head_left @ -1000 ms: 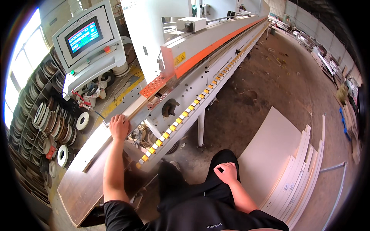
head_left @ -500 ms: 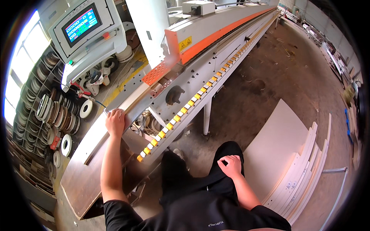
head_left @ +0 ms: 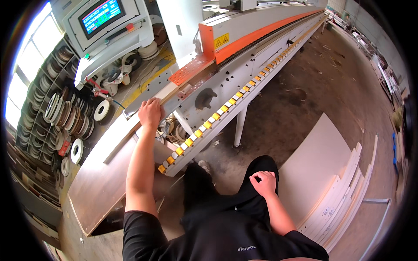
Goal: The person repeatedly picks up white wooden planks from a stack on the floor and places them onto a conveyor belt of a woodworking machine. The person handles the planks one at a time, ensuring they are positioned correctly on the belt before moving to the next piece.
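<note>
My left hand (head_left: 150, 112) grips a narrow white board (head_left: 122, 141), its fingers bent over the edge. The board lies lengthwise along the infeed of a long edge banding machine (head_left: 257, 32), with its far end close to the perforated orange guard (head_left: 188, 75). Beneath the board's near part stands a brown wooden table (head_left: 98, 195). My right hand (head_left: 264, 182) rests on my right thigh, loosely curled, and nothing shows in it.
A rail of yellow and white rollers (head_left: 198, 133) runs along the machine's near side. Several pale panels (head_left: 318, 152) lean in a stack at my right. At left are a control panel with a lit screen (head_left: 102, 17) and a rack of edging rolls (head_left: 65, 111).
My left hand and the white board have moved forward along the infeed, toward the orange guard. The whole view has shifted slightly. My right hand stays on my thigh.
</note>
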The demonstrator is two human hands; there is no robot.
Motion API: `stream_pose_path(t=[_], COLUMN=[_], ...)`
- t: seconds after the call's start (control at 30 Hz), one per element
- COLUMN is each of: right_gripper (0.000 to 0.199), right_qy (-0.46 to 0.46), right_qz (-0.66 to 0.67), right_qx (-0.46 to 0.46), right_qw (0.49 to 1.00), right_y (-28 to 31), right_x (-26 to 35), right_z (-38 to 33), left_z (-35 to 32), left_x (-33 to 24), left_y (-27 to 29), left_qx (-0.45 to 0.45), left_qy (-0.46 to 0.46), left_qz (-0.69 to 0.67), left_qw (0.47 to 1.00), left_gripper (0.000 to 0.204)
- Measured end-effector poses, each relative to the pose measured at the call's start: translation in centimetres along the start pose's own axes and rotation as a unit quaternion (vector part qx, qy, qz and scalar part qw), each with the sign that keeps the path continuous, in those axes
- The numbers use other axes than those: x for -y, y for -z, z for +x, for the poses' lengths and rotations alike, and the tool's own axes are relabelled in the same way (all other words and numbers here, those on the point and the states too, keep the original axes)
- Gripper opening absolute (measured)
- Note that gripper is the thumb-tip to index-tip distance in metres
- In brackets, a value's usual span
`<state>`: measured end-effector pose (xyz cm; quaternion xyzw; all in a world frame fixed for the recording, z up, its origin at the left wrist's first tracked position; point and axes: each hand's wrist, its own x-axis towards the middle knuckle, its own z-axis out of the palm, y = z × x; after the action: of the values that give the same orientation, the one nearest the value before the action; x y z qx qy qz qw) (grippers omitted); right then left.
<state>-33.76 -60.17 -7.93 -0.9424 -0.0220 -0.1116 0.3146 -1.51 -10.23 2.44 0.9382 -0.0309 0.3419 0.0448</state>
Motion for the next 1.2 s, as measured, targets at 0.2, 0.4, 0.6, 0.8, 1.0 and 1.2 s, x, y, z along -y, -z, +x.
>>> stream_pose_path(t=[0.2, 0.4, 0.6, 0.8, 1.0, 1.2], right_gripper=[0.016, 0.014, 0.014, 0.015, 0.015, 0.017], right_qy=[0.000, -0.001, -0.002, 0.005, -0.002, 0.002], right_qz=[0.013, 0.038, 0.037, 0.027, 0.012, 0.019], right_qx=[-0.015, -0.036, -0.022, -0.009, -0.002, -0.004], right_qw=[1.000, 0.999, 0.999, 1.000, 1.000, 1.000], right_y=[0.4, 0.7, 0.8, -0.1, -0.6, 0.3], right_x=[-0.1, -0.6, -0.3, -0.2, -0.2, -0.8], right_z=[-0.5, -1.2, -0.6, 0.0, 0.6, 0.2], left_z=[0.6, -2.4, -7.0, -6.7, -3.2, -0.2], left_x=[0.1, 3.3, 7.2, 8.9, 5.0, 1.7], left_y=[-0.3, 3.7, 9.2, 8.8, 5.1, -0.2], left_qx=[0.005, 0.022, 0.042, 0.021, 0.018, -0.055], left_qy=[-0.020, -0.032, 0.001, -0.016, -0.004, -0.077], left_qz=[-0.004, 0.007, 0.006, -0.021, -0.019, 0.003], left_qw=[1.000, 0.999, 0.999, 0.999, 1.000, 0.996], left_gripper=[0.027, 0.026, 0.024, 0.017, 0.018, 0.009])
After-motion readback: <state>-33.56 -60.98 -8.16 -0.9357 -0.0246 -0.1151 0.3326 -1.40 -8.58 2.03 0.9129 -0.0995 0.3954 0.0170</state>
